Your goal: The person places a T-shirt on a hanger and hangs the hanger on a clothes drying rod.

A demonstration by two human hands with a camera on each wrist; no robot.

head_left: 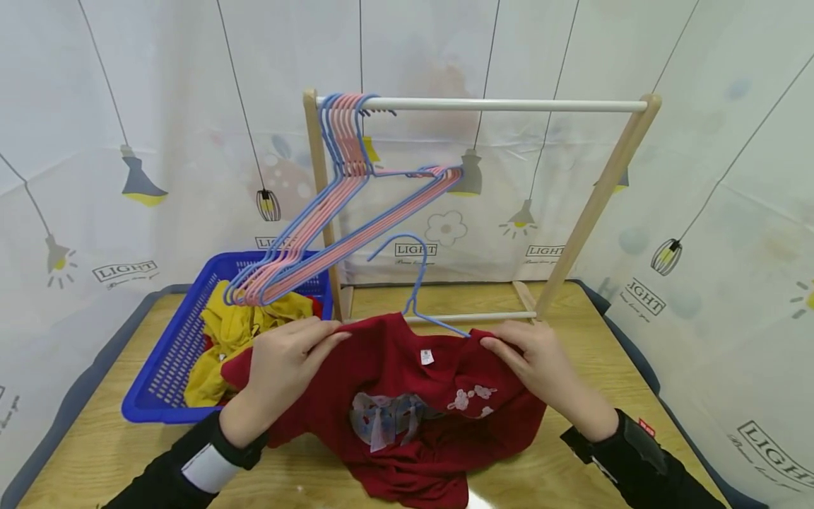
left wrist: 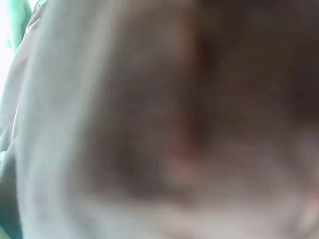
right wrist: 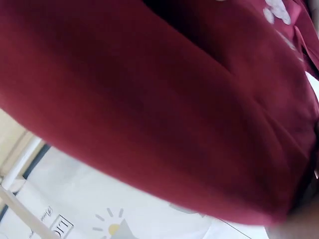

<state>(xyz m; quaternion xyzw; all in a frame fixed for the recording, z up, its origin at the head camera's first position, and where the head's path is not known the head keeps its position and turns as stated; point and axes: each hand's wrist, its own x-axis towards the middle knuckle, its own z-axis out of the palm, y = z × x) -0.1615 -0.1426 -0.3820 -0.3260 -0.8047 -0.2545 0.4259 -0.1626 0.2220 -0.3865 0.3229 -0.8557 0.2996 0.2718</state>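
Observation:
A dark red shirt (head_left: 439, 431) with a printed patch and white flower shapes hangs between both hands, its lower part draping onto the table. My left hand (head_left: 289, 367) pinches the shirt at its left shoulder, thumb and fingers together. At the other shoulder, beside the collar, my right hand (head_left: 540, 360) pinches the fabric. A blue hanger (head_left: 416, 283) sits in the neck opening, its hook standing up above the collar; most of its body is hidden inside the shirt. Red cloth (right wrist: 149, 109) fills the right wrist view. The left wrist view is a close blur.
Behind the shirt stands a wooden rack with a white rail (head_left: 509, 105). Several blue and pink hangers (head_left: 343, 184) hang at the rail's left end. A blue basket (head_left: 159, 382) holding yellow clothing (head_left: 229, 339) sits at the left on the wooden table (head_left: 83, 452).

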